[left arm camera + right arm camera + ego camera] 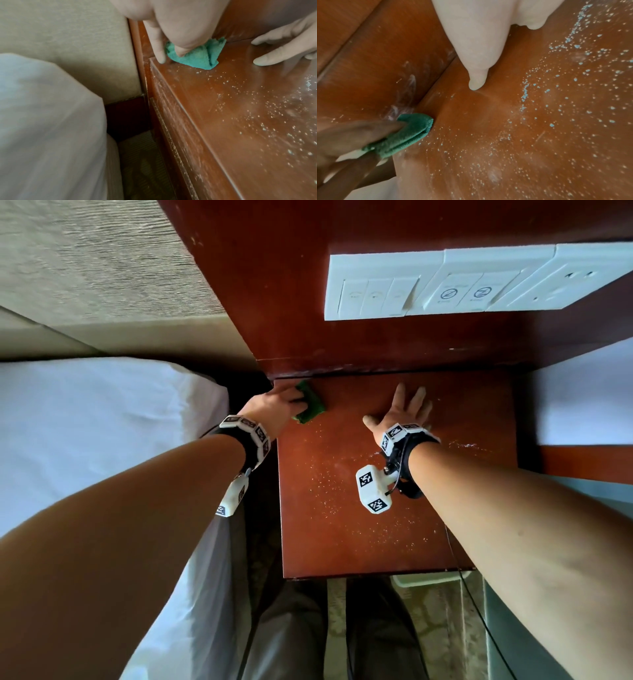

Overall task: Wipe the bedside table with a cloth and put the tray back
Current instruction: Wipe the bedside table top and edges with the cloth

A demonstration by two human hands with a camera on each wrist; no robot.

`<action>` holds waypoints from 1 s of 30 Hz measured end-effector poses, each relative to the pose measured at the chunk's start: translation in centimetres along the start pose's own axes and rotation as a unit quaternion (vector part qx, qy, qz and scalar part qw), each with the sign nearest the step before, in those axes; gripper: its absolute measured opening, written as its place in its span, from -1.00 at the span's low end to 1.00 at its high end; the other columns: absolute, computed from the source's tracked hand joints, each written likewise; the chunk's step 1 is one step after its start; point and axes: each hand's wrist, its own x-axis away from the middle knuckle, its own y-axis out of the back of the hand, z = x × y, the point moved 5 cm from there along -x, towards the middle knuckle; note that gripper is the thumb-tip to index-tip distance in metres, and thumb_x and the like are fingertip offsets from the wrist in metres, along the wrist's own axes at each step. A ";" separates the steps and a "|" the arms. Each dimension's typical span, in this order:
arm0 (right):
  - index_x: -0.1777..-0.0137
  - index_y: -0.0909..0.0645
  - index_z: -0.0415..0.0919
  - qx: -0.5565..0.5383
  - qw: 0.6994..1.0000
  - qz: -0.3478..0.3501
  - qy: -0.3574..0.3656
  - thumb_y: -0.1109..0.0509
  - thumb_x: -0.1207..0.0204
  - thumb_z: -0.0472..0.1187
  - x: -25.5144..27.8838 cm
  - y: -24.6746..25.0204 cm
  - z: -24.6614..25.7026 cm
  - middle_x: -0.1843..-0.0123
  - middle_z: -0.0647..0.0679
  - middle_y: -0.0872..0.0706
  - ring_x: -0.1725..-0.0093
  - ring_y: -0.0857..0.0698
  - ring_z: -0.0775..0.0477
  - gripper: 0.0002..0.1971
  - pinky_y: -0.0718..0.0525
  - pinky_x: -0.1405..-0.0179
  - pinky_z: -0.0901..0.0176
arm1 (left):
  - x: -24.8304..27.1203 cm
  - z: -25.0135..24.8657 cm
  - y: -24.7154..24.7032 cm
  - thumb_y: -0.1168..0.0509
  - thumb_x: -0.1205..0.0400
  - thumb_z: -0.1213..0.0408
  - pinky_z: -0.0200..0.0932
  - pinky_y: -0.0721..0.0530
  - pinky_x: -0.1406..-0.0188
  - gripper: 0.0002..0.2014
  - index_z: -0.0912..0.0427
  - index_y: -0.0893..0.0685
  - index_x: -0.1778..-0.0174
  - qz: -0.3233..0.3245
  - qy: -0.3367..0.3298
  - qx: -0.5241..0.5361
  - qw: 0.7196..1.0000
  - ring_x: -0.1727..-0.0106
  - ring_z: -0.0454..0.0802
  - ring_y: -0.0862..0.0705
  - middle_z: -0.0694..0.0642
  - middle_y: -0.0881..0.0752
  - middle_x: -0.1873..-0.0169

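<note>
A reddish-brown bedside table [376, 525] fills the middle of the head view, its top speckled with white crumbs or droplets [359, 508]. My left hand [274, 405] grips a folded green cloth [70, 405] [193, 56] [409, 134] at the table's back left corner, against the wooden back panel. My right hand [404, 412] rests flat on the table's back middle, fingers spread; its fingertips [267, 60] [476, 82] press the wood. I see no tray on the table top.
A white switch and socket panel [462, 285] sits on the wooden wall panel above the table. A bed with white sheets [102, 440] lies to the left, another white surface [589, 392] to the right. A pale object [428, 580] peeks out below the table's front edge.
</note>
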 end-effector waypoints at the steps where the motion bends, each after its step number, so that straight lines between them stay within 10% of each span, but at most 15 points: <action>1: -0.70 0.23 0.07 0.003 1.000 -0.002 -0.001 -0.38 -0.47 0.25 0.1 0.0 0.0 -0.70 -0.14 0.37 -0.69 0.25 -0.28 0.00 -0.05 -0.59 -0.38 | 0.0 0.0 -0.2 -0.15 -0.68 0.50 0.14 -0.53 -0.40 -0.58 0.14 -0.60 -0.44 0.011 0.009 -0.003 1.000 -0.61 0.13 -0.29 0.14 -0.48 -0.50; 10: -0.70 0.21 0.05 0.005 1.000 -0.028 0.009 -0.38 -0.48 0.25 0.1 -0.2 0.1 -0.71 -0.16 0.33 -0.69 0.22 -0.30 -0.01 -0.04 -0.59 -0.38 | -1.1 -1.0 0.0 -0.26 -0.69 0.30 0.12 -0.55 -0.39 -0.55 -0.04 -0.48 -0.52 -0.023 0.059 0.009 0.998 -0.60 0.11 -0.26 0.06 -0.38 -0.52; 16: -0.70 0.17 0.02 0.002 0.998 -0.052 0.018 -0.37 -0.47 0.25 0.0 -0.5 0.0 -0.71 -0.18 0.28 -0.69 0.19 -0.32 -0.02 -0.10 -0.57 -0.38 | -2.8 -5.2 2.3 -0.38 -0.51 0.57 0.12 -0.75 -0.05 -0.53 0.18 -0.67 -0.34 -0.102 -0.055 0.009 0.993 -0.51 0.21 -0.45 0.16 -0.57 -0.42; 20: -0.70 0.17 0.01 0.000 0.998 -0.054 0.018 -0.37 -0.47 0.25 -0.1 -0.8 -0.1 -0.71 -0.19 0.28 -0.69 0.19 -0.33 -0.02 -0.11 -0.57 -0.40 | -4.7 -5.3 1.7 -0.19 -0.66 0.47 0.07 -0.63 -0.31 -0.55 0.10 -0.54 -0.48 -0.028 -0.034 -0.029 0.999 -0.65 0.10 -0.18 0.06 -0.33 -0.60; 30: -0.69 0.26 0.03 0.011 0.999 -0.028 0.018 -0.32 -0.50 0.27 -0.4 -1.0 -0.1 -0.70 -0.19 0.37 -0.68 0.25 -0.32 -0.02 -0.04 -0.60 -0.39 | -1.4 -0.4 1.1 -0.13 -0.70 0.43 0.12 -0.67 -0.20 -0.64 0.14 -0.64 -0.36 -0.015 0.033 -0.045 0.998 -0.55 0.13 -0.35 0.07 -0.40 -0.55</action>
